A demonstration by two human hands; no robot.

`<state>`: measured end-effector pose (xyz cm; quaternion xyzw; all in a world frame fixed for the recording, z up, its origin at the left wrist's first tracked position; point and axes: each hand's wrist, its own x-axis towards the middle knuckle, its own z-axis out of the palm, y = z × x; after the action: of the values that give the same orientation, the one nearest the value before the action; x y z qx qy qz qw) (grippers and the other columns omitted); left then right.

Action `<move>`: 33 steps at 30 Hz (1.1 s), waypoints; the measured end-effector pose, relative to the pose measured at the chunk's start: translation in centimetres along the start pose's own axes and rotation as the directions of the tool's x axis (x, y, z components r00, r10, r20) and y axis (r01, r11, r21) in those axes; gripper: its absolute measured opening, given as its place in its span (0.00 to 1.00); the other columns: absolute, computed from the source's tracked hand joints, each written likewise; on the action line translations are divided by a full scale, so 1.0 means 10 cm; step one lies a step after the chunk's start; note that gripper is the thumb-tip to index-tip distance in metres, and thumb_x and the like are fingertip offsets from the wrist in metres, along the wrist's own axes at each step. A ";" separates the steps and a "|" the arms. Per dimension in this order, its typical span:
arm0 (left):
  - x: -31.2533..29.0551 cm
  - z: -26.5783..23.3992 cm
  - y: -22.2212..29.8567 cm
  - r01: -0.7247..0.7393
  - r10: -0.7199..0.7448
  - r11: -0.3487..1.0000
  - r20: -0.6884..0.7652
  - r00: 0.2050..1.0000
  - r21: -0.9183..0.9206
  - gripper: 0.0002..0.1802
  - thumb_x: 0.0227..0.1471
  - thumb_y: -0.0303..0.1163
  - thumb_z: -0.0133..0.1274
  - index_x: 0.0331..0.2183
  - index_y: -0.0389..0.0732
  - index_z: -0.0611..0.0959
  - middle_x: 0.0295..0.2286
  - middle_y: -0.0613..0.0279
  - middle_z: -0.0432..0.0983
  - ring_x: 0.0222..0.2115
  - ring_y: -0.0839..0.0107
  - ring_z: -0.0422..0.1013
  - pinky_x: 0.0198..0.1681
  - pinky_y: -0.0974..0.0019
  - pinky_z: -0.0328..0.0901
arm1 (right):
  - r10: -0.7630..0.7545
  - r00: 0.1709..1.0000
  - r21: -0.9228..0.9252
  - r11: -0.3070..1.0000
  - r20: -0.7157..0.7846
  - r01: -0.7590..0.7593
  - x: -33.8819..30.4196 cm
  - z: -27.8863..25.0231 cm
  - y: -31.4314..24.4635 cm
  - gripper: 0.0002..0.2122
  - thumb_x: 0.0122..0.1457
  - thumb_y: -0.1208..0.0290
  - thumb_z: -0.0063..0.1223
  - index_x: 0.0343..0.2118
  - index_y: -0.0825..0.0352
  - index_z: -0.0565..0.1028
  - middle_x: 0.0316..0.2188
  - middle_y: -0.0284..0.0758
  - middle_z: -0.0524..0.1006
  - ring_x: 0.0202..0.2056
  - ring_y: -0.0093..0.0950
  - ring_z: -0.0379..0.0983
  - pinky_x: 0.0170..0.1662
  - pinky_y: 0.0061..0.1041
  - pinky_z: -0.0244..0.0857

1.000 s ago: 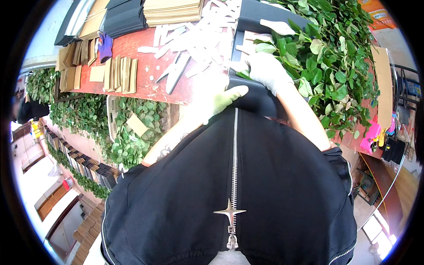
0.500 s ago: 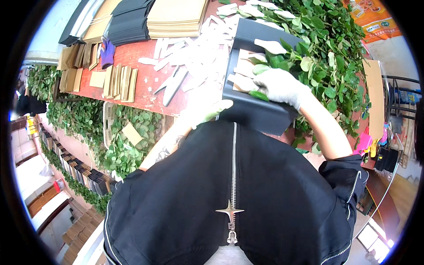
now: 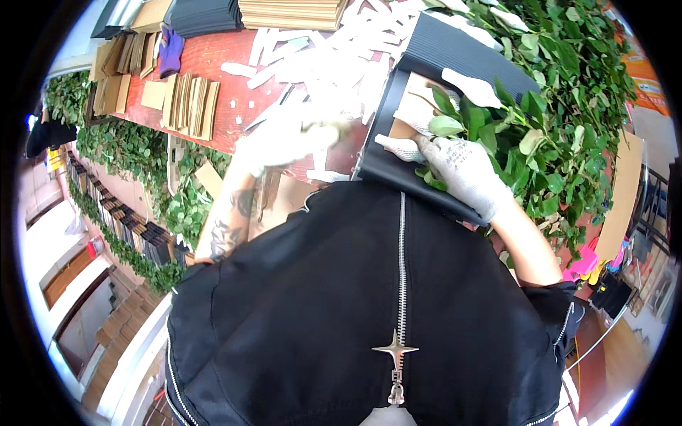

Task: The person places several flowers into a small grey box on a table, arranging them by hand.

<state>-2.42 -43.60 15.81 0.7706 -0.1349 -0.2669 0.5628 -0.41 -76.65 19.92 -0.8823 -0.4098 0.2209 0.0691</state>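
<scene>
My right hand (image 3: 462, 174), in a pale knit glove, is closed on a leafy flower stem, just behind the white mesh sleeve (image 3: 402, 148) over its head. That flower lies on black corrugated board (image 3: 394, 174) lined with brown card. Other sleeved flowers (image 3: 472, 88) rest alongside, leaves pointing right. My left hand (image 3: 295, 142), also gloved, hovers blurred over the red table (image 3: 238, 96), near the pile of loose white sleeves (image 3: 341, 67). Its fingers are smeared. Scissors (image 3: 266, 115) lie partly hidden behind it.
Leafy stems (image 3: 568, 106) heap along the right. Stacks of brown card (image 3: 291, 13) and black board (image 3: 206, 15) stand at the back. Small brown cards (image 3: 192, 106) and a purple glove (image 3: 170, 50) are at left. More foliage (image 3: 128, 163) fills the lower left.
My left hand has left the near edge of the board and moved left and up over the table. My right hand stays at the flowers, a little lower in the picture. The view has shifted.
</scene>
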 end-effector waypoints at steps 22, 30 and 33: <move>1.28 0.35 0.22 0.316 -0.327 0.945 0.195 0.925 0.084 0.11 0.57 0.34 0.57 0.32 0.35 0.82 0.15 0.65 0.72 0.12 0.81 0.63 0.13 0.74 0.57 | 0.016 0.990 0.198 0.980 -0.144 0.013 -0.02 0.16 0.14 0.19 0.57 0.75 0.49 0.53 0.64 0.72 0.34 0.42 0.78 0.36 0.40 0.77 0.39 0.37 0.71; 1.23 0.52 0.31 0.348 -0.374 0.922 0.161 0.913 0.167 0.11 0.57 0.32 0.55 0.26 0.36 0.80 0.15 0.65 0.72 0.13 0.79 0.66 0.15 0.72 0.61 | 0.001 0.996 0.219 0.976 -0.089 0.019 -0.06 0.11 0.14 0.15 0.59 0.73 0.49 0.49 0.63 0.73 0.30 0.41 0.77 0.33 0.41 0.77 0.37 0.39 0.71; 1.21 0.49 0.40 0.352 -0.381 0.914 0.126 0.916 0.202 0.14 0.58 0.36 0.56 0.24 0.37 0.80 0.14 0.66 0.71 0.13 0.79 0.66 0.15 0.72 0.61 | 0.037 0.995 0.234 0.972 -0.088 -0.015 -0.07 0.12 0.11 0.15 0.58 0.73 0.52 0.48 0.64 0.74 0.32 0.41 0.78 0.35 0.42 0.76 0.38 0.39 0.70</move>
<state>5.08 -54.95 15.34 0.8042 -0.0561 -0.4170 0.4198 -0.57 -77.99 18.72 -0.8825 -0.3660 0.2278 0.1879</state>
